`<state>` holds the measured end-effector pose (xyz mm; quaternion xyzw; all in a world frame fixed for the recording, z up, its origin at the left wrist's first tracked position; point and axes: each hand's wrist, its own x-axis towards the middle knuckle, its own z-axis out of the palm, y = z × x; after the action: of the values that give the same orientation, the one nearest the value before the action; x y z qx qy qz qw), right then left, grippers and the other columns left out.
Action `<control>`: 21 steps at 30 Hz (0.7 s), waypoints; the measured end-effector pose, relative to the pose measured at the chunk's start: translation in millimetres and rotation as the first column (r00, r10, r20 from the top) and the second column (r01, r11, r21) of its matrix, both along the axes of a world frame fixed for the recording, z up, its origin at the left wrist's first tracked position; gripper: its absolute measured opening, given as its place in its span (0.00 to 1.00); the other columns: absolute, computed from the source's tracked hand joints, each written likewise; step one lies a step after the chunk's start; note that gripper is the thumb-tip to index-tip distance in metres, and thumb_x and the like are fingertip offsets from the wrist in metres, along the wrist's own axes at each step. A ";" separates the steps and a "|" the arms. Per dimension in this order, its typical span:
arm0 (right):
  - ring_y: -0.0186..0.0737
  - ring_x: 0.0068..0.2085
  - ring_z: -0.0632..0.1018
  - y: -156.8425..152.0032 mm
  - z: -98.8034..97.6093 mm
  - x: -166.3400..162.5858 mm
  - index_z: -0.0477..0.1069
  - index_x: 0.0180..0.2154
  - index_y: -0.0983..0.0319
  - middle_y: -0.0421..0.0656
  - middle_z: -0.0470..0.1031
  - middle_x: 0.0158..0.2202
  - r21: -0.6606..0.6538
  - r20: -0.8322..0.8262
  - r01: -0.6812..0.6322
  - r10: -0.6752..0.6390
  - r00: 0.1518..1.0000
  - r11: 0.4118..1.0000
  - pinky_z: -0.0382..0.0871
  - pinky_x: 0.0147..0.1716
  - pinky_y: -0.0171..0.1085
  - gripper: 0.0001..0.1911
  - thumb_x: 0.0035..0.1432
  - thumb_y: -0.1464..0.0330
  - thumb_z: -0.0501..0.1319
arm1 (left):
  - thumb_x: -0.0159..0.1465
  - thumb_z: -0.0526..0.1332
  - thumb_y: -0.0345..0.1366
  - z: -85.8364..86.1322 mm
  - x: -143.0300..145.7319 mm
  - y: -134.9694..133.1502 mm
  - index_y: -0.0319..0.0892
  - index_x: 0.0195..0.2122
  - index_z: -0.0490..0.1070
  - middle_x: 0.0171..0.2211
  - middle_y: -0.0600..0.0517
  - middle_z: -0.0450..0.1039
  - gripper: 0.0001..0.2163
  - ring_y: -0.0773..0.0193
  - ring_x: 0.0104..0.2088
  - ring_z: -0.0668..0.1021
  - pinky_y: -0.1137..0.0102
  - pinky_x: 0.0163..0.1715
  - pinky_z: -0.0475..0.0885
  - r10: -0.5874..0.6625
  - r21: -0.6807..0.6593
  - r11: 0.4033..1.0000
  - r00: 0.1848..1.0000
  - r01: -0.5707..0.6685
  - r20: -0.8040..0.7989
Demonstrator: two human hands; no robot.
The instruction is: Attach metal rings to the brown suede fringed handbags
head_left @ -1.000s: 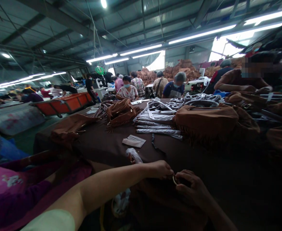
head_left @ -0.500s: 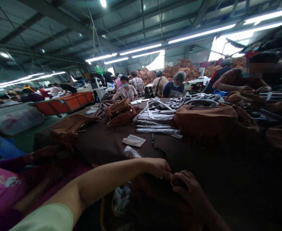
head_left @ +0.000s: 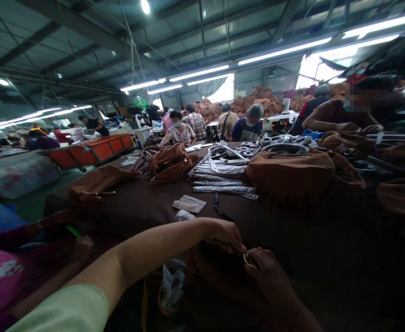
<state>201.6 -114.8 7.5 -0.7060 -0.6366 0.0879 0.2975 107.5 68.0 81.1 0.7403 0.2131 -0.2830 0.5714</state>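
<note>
My left hand (head_left: 227, 234) reaches in from the left, its fingers pinched together at the edge of a pale metal ring (head_left: 245, 258). Whatever small piece lies between those fingertips is too dark to make out. Close against it, my right hand (head_left: 267, 268) has its thumb and fingers closed on the ring. Beneath both hands hangs dark brown material (head_left: 216, 276), perhaps part of a bag, mostly lost in shadow. A dark strap (head_left: 219, 205) lies on the brown table (head_left: 161, 205) just beyond my left hand.
A flat plastic packet (head_left: 189, 204) lies ahead. Farther back are plastic-wrapped handles (head_left: 219, 177) and brown fringed bags (head_left: 290, 170). A co-worker in pink (head_left: 2, 276) sits close at left, holding something green (head_left: 73, 231). An orange cart (head_left: 91, 151) stands beyond.
My hands have stayed together at the ring, which now shows more clearly. The view has shifted slightly. A green object now shows by the co-worker's hand at left.
</note>
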 end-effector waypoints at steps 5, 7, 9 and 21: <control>0.43 0.37 0.72 0.2 -11.9 -7.3 0.65 0.33 0.59 0.40 0.73 0.33 0.045 0.069 -0.066 0.063 0.996 0.997 0.62 0.41 0.43 0.04 0.60 0.70 0.60 | 0.53 0.67 0.36 16.7 3.7 -13.1 0.40 0.19 0.72 0.13 0.55 0.67 0.09 0.66 0.16 0.70 0.73 0.19 0.64 -0.251 0.371 0.891 0.965 0.263 -0.081; 0.44 0.38 0.73 -0.2 -18.2 -9.5 0.65 0.35 0.59 0.40 0.72 0.34 0.085 0.108 -0.082 0.072 0.992 0.993 0.60 0.44 0.45 0.05 0.60 0.71 0.61 | 0.52 0.68 0.34 17.2 6.6 -16.1 0.40 0.16 0.71 0.12 0.54 0.68 0.10 0.65 0.16 0.71 0.72 0.19 0.65 -0.322 0.383 0.850 0.932 0.361 -0.164; 0.45 0.39 0.73 -1.0 -23.3 -11.2 0.65 0.36 0.59 0.41 0.72 0.34 0.110 0.134 -0.085 0.070 0.988 0.990 0.59 0.46 0.46 0.06 0.59 0.71 0.63 | 0.51 0.68 0.33 13.1 9.5 -14.8 0.40 0.15 0.71 0.13 0.53 0.69 0.11 0.65 0.16 0.71 0.72 0.19 0.66 -0.346 0.291 0.872 0.916 0.393 -0.202; 0.44 0.40 0.74 -7.2 -44.1 2.5 0.67 0.39 0.58 0.43 0.75 0.37 0.242 0.241 -0.066 0.006 0.970 0.968 0.61 0.46 0.46 0.03 0.62 0.70 0.57 | 0.45 0.72 0.40 -24.5 -2.4 -20.1 0.39 0.20 0.75 0.20 0.55 0.72 0.11 0.70 0.18 0.70 0.75 0.18 0.63 0.027 0.042 0.999 0.995 -0.023 -0.095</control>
<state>204.1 -121.9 -36.6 -0.6568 -0.6865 -0.0725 0.3033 105.1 48.0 56.6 0.7347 0.2553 -0.3063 0.5489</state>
